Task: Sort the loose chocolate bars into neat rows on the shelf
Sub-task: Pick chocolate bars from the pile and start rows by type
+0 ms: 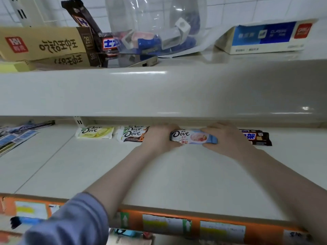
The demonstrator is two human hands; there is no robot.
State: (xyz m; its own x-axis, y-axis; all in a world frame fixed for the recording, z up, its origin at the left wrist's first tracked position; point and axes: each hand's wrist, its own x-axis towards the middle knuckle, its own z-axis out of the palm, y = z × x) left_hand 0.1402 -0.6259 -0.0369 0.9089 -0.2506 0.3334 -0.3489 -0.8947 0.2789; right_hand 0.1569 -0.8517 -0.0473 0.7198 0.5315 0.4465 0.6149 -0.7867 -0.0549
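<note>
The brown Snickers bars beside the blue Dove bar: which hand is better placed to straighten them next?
The right hand, probably. It holds the right end of the blue Dove bar, directly next to the brown Snickers bars. The left hand is on the opposite end.

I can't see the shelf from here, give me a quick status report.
Both hands, left and right, grip the blue Dove bar by its ends. Bar at the row's back, between brown Dove stack and dark bars. Nothing blocking.
</note>
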